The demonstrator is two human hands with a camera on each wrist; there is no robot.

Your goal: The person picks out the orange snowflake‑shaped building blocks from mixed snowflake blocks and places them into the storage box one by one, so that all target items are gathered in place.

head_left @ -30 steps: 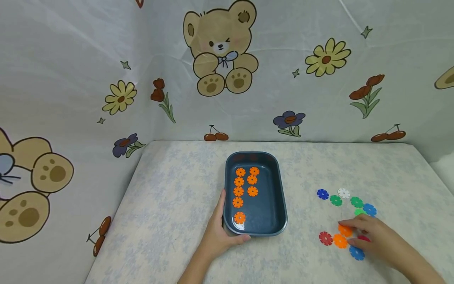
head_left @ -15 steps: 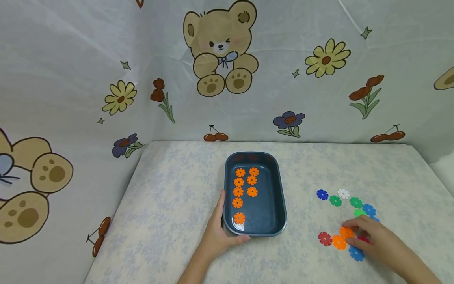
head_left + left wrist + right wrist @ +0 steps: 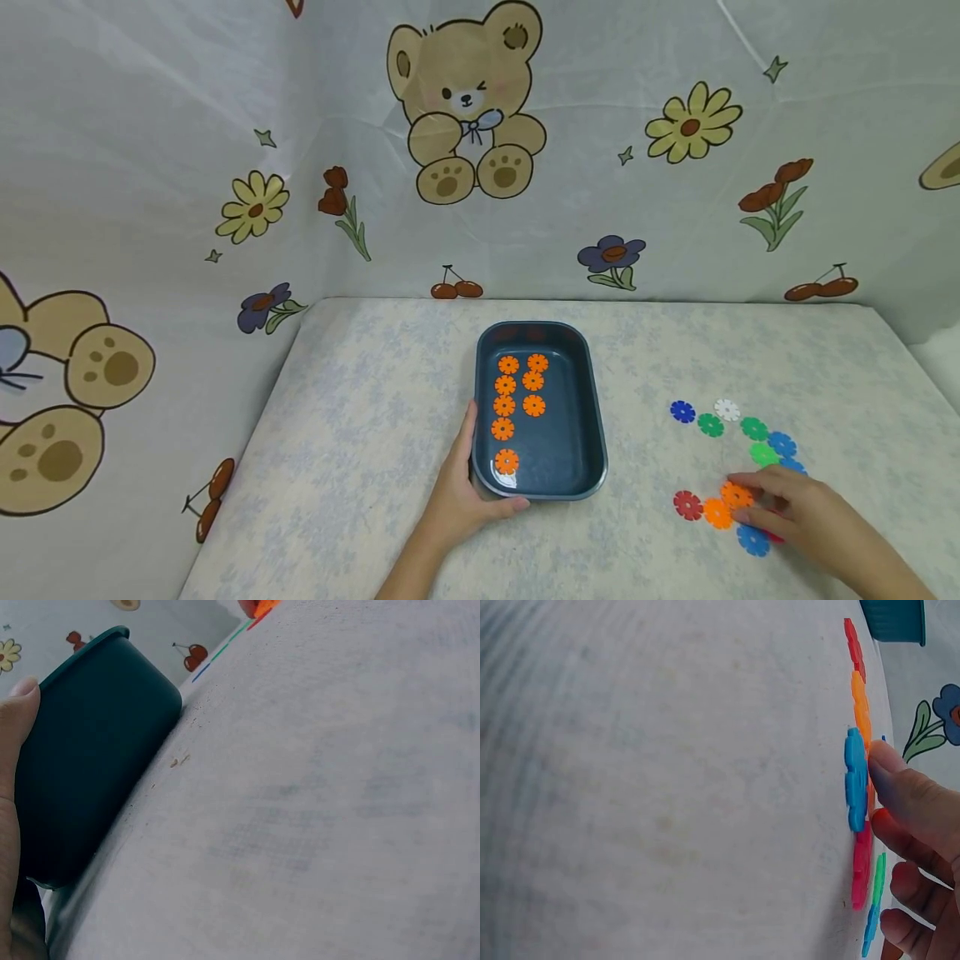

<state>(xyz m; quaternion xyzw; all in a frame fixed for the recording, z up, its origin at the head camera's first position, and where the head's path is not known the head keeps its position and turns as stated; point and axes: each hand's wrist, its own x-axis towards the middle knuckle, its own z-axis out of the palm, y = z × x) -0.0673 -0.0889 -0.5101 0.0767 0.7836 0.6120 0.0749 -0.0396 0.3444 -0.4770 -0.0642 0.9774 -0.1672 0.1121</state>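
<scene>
A dark teal tray [image 3: 596,417] sits mid-table with several orange snowflake discs [image 3: 504,406] inside. My left hand [image 3: 465,492] brackets its near-left corner, fingers straight along the left wall and thumb along the front wall; the left wrist view shows the thumb [image 3: 11,787] flat against the tray wall [image 3: 97,750]. To the right, my right hand [image 3: 750,502] curls over a cluster of discs. Its index tip and thumb pinch the edge of an orange disc [image 3: 733,496], which lies flat. In the right wrist view the fingertips [image 3: 889,761] meet that cluster beside a blue disc [image 3: 855,776].
Around the right hand lie a second orange disc [image 3: 716,513], a red one [image 3: 687,505], a blue one [image 3: 752,540] and, farther back, green [image 3: 763,454], blue and white discs. Printed fabric walls close in the table at the back and left.
My right hand has drawn back slightly toward me, dragging the orange disc with it and uncovering a green disc. The left hand and tray have not moved.
</scene>
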